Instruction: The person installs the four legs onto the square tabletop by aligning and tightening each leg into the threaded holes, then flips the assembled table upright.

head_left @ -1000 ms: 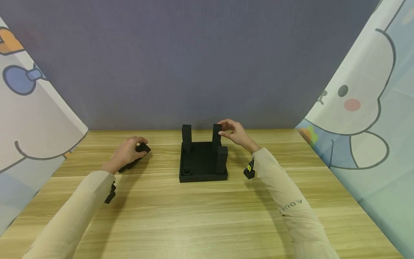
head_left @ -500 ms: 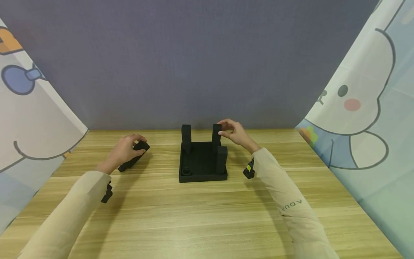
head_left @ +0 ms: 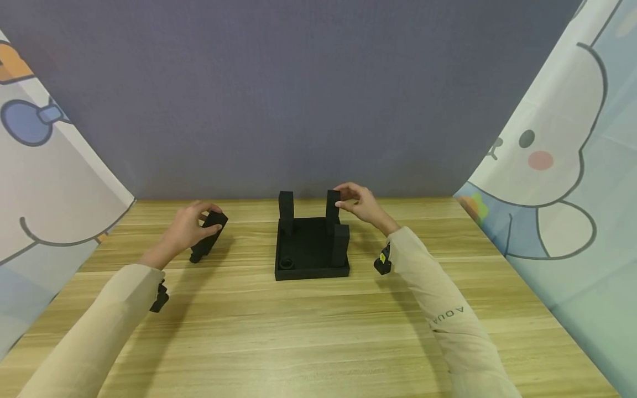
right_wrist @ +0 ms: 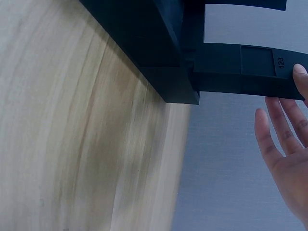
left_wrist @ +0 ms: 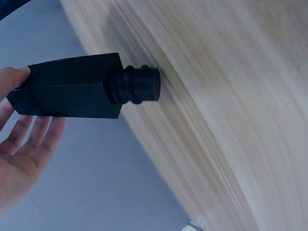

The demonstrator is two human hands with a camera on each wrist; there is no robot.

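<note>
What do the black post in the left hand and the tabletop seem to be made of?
Black post: probably plastic, satin, judging by uniform colour and ridged, moulded-looking peg; possibly painted metal.
Tabletop: wood or wood-look laminate, slightly glossy, given streaky grain and soft reflection.

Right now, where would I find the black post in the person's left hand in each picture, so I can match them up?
Head: the black post leans in the left hand, left of the black tray.
Left wrist: the black post is at upper left, its ridged peg pointing right.
Right wrist: not in it; the right hand pinches a different post.
Shared landmark: the wooden tabletop, in all three.
</note>
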